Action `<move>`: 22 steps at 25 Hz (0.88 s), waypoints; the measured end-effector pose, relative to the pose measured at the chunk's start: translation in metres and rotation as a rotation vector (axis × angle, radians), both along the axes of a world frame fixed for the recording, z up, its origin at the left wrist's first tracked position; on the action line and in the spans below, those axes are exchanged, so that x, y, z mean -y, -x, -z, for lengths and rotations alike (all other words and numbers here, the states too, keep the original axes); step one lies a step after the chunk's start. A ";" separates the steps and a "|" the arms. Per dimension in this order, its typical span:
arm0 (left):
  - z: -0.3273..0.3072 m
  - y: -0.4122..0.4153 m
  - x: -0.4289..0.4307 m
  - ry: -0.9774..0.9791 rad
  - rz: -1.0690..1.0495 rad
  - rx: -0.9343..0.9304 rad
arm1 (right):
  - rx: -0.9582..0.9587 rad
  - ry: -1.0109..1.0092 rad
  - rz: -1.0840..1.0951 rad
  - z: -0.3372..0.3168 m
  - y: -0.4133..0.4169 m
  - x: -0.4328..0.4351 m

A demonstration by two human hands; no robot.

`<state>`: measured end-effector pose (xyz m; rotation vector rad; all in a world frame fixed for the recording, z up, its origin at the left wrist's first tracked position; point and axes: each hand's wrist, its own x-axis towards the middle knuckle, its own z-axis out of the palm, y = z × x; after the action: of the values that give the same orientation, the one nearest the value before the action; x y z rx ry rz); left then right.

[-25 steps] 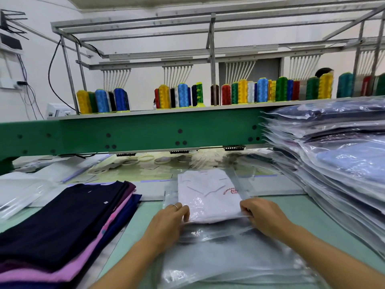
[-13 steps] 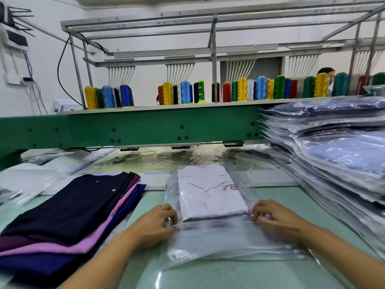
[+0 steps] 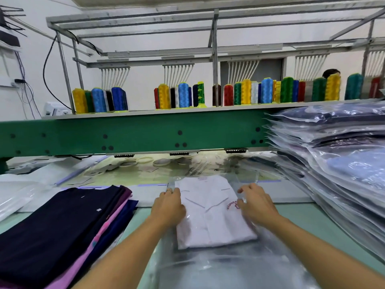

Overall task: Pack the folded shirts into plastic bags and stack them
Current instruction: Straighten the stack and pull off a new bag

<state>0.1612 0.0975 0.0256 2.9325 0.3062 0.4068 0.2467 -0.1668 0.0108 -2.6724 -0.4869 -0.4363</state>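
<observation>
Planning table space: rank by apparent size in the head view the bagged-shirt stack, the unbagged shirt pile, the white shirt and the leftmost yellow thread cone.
1-2. bagged-shirt stack and unbagged shirt pile: alike, both cut off by the frame, so unranked.
3. white shirt.
4. leftmost yellow thread cone, though farthest away.

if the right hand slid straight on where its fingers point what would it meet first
Likely the far edge of the plastic bag, just beyond the right hand; past it, the green beam, though depth is unclear.
</observation>
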 end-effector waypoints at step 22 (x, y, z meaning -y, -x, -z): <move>0.052 -0.131 -0.016 0.173 -0.131 -0.067 | -0.333 0.211 -0.012 0.031 -0.139 -0.078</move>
<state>0.2919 0.1136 -0.0264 2.7693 0.5179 0.2836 0.3855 -0.0886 -0.0205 -2.8617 -0.4684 0.0718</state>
